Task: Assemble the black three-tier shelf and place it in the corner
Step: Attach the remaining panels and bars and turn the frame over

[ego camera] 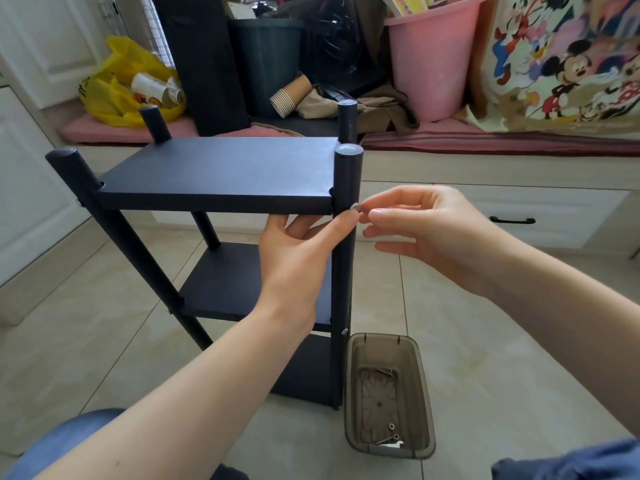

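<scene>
While the black shelf stands upright mid-frame, the left hand, fingers straight, props its top board from below; just right, the right hand pinches a screw against the vertical front post, shaft seemingly pointing left into the board edge.

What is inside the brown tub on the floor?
A few small screws lie on the bottom of the tub, plus a white scrap. The dark near wall covers the closest strip of bottom.
</scene>
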### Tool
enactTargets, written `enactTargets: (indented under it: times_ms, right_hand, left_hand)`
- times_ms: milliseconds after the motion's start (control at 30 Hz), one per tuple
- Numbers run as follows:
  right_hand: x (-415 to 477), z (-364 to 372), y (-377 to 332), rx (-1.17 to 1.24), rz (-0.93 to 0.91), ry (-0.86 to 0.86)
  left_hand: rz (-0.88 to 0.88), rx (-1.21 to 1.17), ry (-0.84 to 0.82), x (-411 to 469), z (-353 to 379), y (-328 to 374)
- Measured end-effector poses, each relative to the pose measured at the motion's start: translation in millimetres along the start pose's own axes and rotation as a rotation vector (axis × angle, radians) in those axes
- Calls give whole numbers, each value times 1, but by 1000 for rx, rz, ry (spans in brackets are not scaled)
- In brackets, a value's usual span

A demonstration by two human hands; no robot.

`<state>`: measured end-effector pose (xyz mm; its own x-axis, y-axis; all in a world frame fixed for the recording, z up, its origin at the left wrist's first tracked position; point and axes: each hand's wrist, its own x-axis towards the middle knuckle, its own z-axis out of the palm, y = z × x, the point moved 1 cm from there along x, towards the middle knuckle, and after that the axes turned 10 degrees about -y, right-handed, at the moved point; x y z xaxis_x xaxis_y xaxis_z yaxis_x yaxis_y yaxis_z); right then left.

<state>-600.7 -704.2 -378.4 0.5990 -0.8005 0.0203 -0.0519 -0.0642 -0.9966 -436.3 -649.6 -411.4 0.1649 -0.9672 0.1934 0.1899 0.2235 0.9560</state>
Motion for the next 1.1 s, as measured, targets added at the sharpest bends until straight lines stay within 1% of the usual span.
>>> enactTargets:
  times_ms: [67,167,267,400,433,567,667,767,867,933,1100]
  right_hand:
    - [0,-4,9,-45,62,-42]
    - [2,-9,34,-156,202,-112]
    - [4,-10,77,-339,336,-135]
    - [4,-12,146,-495,581,-260]
    - [3,-12,163,-512,639,-275]
    - [-3,-7,234,-486,805,-230]
    - [-5,1,281,-515,923,-264]
    - [-7,13,321,-573,969,-285]
    - [-14,29,354,-764,967,-369]
    - [-22,36,373,-814,967,-402]
    - [-30,35,396,-997,943,-466]
  left_hand:
    - [-6,-4,8,0,0,-1]
    - [-8,-27,13,-1,2,0]
    - [-13,-56,10,-2,3,1]
    - [-12,-62,-3,-1,5,2]
    - [-10,-71,-2,-2,4,3]
    - [-26,-115,-8,-2,6,2]
    - [-44,-153,-31,-1,6,1]
    - [-51,-175,-53,0,4,2]
    - [-54,-156,-65,1,2,3]
    - [-56,-144,-86,2,0,2]
    - [-49,-143,-92,5,-2,-2]
